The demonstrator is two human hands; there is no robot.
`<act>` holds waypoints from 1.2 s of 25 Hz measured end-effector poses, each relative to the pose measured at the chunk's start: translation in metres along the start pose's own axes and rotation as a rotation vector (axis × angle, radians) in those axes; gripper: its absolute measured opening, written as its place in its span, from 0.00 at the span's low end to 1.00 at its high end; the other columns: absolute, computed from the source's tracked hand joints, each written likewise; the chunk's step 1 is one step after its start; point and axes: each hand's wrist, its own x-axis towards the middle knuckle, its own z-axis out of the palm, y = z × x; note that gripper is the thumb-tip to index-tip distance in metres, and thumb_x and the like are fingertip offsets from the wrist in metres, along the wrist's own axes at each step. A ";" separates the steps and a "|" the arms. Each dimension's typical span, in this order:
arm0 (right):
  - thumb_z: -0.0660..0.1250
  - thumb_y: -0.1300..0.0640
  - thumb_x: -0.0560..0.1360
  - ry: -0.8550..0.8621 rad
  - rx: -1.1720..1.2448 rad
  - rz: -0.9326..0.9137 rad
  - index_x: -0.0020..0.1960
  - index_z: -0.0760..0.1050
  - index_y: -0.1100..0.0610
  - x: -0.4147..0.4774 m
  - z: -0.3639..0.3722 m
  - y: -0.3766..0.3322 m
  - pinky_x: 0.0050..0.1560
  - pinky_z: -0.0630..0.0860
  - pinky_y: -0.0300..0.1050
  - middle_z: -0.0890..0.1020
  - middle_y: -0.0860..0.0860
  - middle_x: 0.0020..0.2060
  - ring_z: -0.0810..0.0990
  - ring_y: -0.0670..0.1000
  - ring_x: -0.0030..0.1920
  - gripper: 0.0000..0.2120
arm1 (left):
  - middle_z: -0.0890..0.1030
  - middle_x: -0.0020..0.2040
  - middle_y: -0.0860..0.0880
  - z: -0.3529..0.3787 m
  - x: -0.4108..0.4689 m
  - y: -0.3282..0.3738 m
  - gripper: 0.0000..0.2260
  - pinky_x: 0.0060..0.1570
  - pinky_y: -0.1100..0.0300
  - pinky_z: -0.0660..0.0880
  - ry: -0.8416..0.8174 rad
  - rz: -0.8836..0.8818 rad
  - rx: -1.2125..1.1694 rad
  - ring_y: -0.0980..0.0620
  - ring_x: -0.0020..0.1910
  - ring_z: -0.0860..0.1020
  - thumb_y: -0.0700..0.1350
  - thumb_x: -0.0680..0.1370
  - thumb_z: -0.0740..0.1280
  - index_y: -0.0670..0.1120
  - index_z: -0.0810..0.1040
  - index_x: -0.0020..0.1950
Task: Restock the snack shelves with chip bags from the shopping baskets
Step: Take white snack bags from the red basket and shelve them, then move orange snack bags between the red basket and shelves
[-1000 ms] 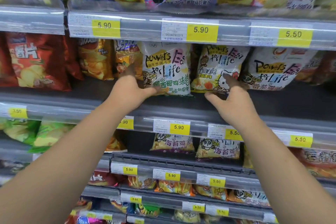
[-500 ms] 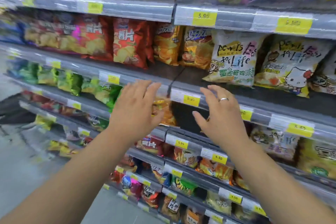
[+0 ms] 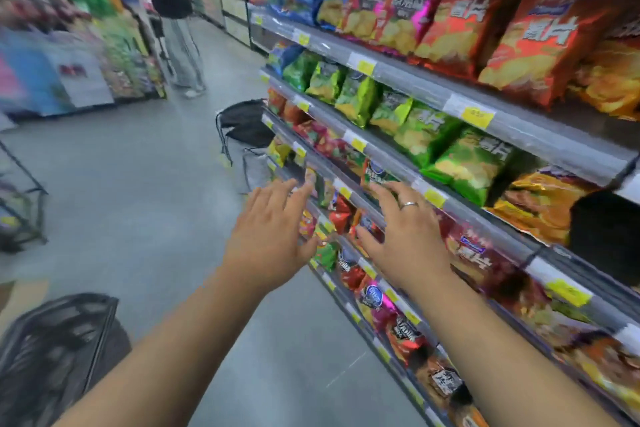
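Both hands are empty and hang in the air before the shelves (image 3: 415, 87). The left hand (image 3: 273, 236) and the right hand (image 3: 405, 243) each have straight, spread fingers with the backs up, grasping nothing and, as far as can be seen, touching no bag. The right hand, which wears a ring (image 3: 408, 205), is just in front of a low shelf edge; the left hand is beside it, over the floor (image 3: 138, 184). The shelves run slantwise from far upper left to near lower right and are stocked with chips: red bags (image 3: 453, 21) above, green bags (image 3: 429, 135) below, then orange bags (image 3: 540, 204) with a dark gap (image 3: 606, 239) just to their right. The coming move turns on a black basket (image 3: 59, 350) on the floor, down and to the left of both hands, so the left hand is the nearer. Reaching it likely means dropping and swinging left, away from the shelves. What is in it is too blurred to tell. A second basket (image 3: 242, 125) stands further up the aisle against the foot of the shelves, well apart from the hands, and its contents cannot be told either. Another person (image 3: 173, 10) stands far up the aisle.
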 end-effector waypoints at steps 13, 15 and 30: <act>0.76 0.50 0.66 -0.270 0.378 -0.619 0.65 0.74 0.59 0.118 0.185 -0.241 0.60 0.74 0.62 0.76 0.60 0.61 0.75 0.64 0.60 0.31 | 0.70 0.71 0.44 -0.014 -0.117 -0.206 0.35 0.69 0.45 0.64 -0.113 -0.828 0.251 0.42 0.69 0.69 0.61 0.71 0.65 0.46 0.64 0.73; 0.77 0.50 0.66 -0.306 0.422 -0.728 0.65 0.74 0.59 0.124 0.205 -0.279 0.60 0.74 0.62 0.76 0.60 0.61 0.76 0.64 0.60 0.31 | 0.68 0.72 0.45 -0.020 -0.137 -0.219 0.35 0.70 0.45 0.63 -0.103 -0.957 0.273 0.44 0.71 0.66 0.61 0.72 0.66 0.47 0.63 0.74; 0.77 0.49 0.65 -0.643 0.630 -1.454 0.65 0.75 0.60 -0.099 0.236 -0.513 0.59 0.76 0.58 0.78 0.60 0.59 0.77 0.61 0.60 0.32 | 0.63 0.75 0.49 -0.062 -0.407 -0.164 0.34 0.76 0.50 0.53 0.020 -1.819 0.405 0.49 0.75 0.60 0.60 0.76 0.64 0.50 0.58 0.78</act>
